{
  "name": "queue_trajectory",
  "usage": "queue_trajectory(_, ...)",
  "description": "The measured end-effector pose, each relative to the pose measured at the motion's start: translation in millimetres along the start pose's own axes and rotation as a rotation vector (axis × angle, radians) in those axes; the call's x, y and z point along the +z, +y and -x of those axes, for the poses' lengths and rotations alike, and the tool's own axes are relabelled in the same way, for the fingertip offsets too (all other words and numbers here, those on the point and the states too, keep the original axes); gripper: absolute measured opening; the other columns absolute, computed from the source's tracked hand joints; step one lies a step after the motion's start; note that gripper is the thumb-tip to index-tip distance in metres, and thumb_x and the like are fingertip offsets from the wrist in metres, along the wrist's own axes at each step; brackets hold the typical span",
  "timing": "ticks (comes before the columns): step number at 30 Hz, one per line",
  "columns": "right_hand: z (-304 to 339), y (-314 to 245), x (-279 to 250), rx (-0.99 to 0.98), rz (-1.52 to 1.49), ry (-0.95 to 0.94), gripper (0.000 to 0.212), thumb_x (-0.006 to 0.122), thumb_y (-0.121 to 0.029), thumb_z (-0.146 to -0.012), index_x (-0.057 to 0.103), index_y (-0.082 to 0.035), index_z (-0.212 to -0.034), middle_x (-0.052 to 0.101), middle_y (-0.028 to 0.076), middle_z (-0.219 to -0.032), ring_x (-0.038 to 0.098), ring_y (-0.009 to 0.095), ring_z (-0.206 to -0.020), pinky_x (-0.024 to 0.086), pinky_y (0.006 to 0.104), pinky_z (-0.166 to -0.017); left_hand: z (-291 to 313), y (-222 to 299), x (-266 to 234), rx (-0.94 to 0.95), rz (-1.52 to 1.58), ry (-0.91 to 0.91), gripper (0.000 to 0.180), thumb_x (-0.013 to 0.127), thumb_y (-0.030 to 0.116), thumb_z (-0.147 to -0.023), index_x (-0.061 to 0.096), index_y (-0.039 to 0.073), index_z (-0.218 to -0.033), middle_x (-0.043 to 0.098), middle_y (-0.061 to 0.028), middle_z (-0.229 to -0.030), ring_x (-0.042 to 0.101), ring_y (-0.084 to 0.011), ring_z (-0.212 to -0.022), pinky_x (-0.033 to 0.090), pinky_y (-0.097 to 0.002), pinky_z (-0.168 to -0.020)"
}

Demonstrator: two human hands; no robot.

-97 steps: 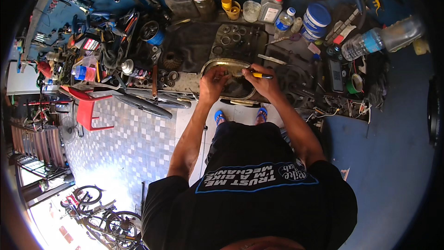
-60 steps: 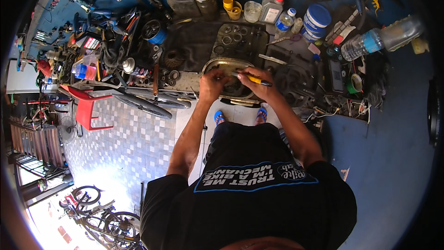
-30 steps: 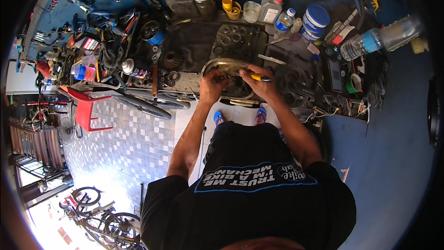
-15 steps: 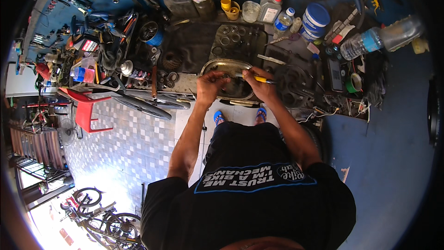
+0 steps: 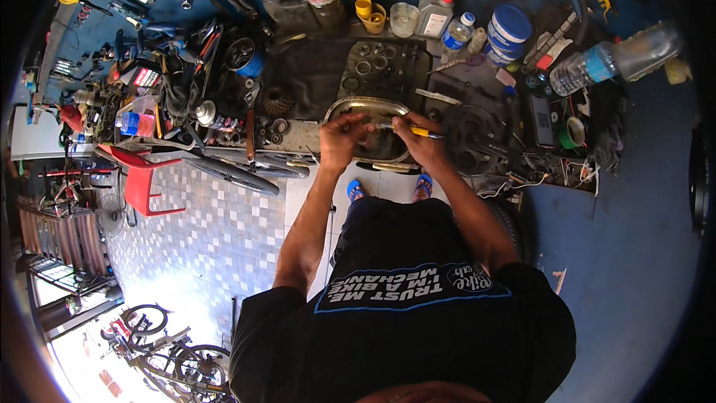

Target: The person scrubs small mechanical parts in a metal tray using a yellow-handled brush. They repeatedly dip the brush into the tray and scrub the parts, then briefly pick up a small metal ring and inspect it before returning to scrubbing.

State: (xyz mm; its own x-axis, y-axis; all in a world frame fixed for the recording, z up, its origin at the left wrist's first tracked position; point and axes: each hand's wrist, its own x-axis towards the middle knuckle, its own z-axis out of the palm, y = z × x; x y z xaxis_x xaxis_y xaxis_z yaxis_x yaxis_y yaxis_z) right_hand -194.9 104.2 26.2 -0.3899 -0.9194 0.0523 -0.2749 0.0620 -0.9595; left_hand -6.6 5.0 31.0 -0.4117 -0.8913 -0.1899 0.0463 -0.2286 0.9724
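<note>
Over an oval metal tray at the bench's front edge, my two hands are close together. My left hand has its fingers pinched around a small dark part, too small to name. My right hand grips a slim tool with a yellow and black handle. The handle sticks out to the right, while the thin front end points left at my left fingertips. What lies inside the tray is dark and partly covered by my hands. Just beyond it, several metal rings lie on a flat dark panel.
Bottles, a blue-and-white tub and yellow cups line the back of the bench. Hand tools crowd the left, near a wrench. A chainring with crank lies right of the tray. A red chair stands at floor level, left.
Both hands stay over the tray, the fingers shifting only slightly. The yellow-handled tool has tilted a little. The whole view has moved slightly.
</note>
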Motion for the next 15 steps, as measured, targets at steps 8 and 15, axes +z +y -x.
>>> queue_trajectory(8, 3.0, -0.3, -17.9, 0.140, 0.013, -0.086, 0.035, 0.067, -0.039, -0.107, 0.072, -0.005, -0.110, 0.073, 0.005, -0.079, 0.071, 0.012, -0.071, 0.055, 0.0288, -0.065, 4.3, 1.8, -2.1, 0.051, 0.143, -0.067, 0.037, 0.078, -0.007, -0.091, 0.075, -0.001, -0.127, 0.079, -0.0104, -0.103, 0.072, -0.0133, -0.081, 0.061, -0.0274, -0.074)
queue_trajectory(15, 8.8, 19.4, -16.8, -0.032, 0.092, -0.098, 0.034, 0.072, -0.033, -0.104, 0.071, -0.006, -0.124, 0.075, 0.008, -0.087, 0.074, 0.018, -0.075, 0.056, 0.0314, -0.068, 2.4, -1.9, -3.2, -0.006, 0.077, -0.130, 0.041, 0.076, -0.005, -0.093, 0.071, -0.001, -0.133, 0.078, -0.0118, -0.106, 0.073, -0.0145, -0.085, 0.062, -0.0276, -0.074)
